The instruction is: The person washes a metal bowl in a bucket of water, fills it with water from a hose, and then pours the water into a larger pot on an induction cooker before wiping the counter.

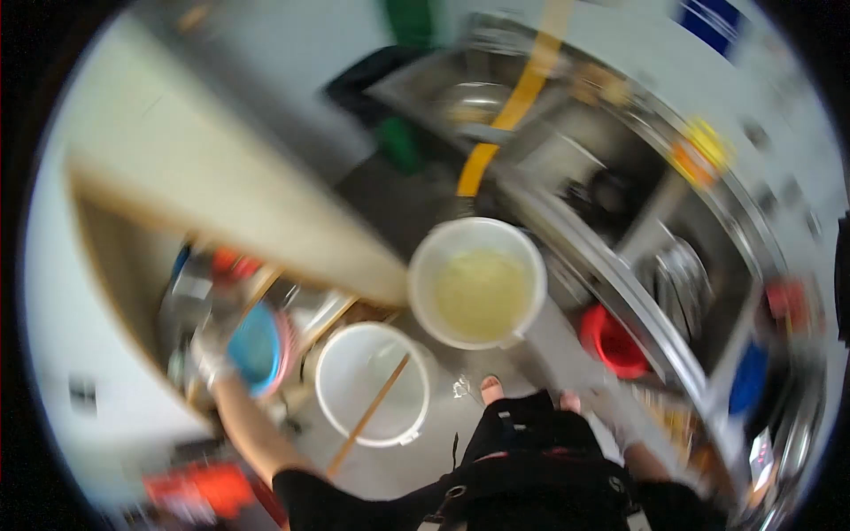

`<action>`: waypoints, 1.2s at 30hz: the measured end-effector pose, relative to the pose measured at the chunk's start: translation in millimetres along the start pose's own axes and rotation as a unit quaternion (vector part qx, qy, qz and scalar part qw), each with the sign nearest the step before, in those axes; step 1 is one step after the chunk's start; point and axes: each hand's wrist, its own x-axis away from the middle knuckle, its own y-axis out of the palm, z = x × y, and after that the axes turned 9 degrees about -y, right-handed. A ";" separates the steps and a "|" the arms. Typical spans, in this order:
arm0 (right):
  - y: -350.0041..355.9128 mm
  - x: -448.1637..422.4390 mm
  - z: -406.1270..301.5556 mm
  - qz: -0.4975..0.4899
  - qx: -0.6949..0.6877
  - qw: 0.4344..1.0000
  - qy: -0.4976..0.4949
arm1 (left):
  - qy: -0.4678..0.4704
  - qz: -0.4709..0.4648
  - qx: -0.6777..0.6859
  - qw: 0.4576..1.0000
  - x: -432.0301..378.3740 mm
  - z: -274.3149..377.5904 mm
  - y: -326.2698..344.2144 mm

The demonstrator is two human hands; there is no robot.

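Observation:
My left hand [214,350], in a pale glove, reaches into the shelves at the left, beside a blue plastic basin [255,348] nested with a pink one. Blur hides its fingers and whether they hold anything. At my right side, my right hand [612,423], also in a pale glove, hangs low near the sink's front edge; its fingers are blurred. Before me on the floor stands a white bucket [425,312] of yellowish liquid. Left of it, a second white bucket [323,391] has a wooden stick [375,406] leaning across its rim.
Stainless steel sinks [597,249] curve along the right, holding metal pans [677,285]. A red bucket [611,342] sits below their edge. A yellow container [702,154] stands on the back ledge. An orange-red object [202,490] lies at lower left.

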 end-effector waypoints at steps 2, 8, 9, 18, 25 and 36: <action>14.7 -17.2 43.1 0.033 -0.101 0.994 0.006 | -0.102 0.006 0.243 0.965 -22.9 -17.3 9.7; -0.3 24.4 68.6 0.123 -0.082 0.988 0.050 | -0.159 -0.076 0.474 0.863 -44.4 160.1 -76.6; -4.8 36.2 84.2 0.150 -0.097 0.982 0.058 | -0.148 -0.109 0.519 0.835 -34.3 187.2 -102.1; -151.9 116.5 121.6 0.510 -0.223 0.828 0.071 | -0.086 -0.569 0.621 0.532 91.5 368.1 -263.1; -338.9 163.1 270.9 0.753 -0.023 0.648 0.109 | 0.111 -0.525 0.676 0.505 117.7 502.4 -454.9; -502.9 123.0 336.9 0.694 0.116 0.634 0.321 | 0.307 -0.483 0.662 0.484 174.2 685.2 -712.5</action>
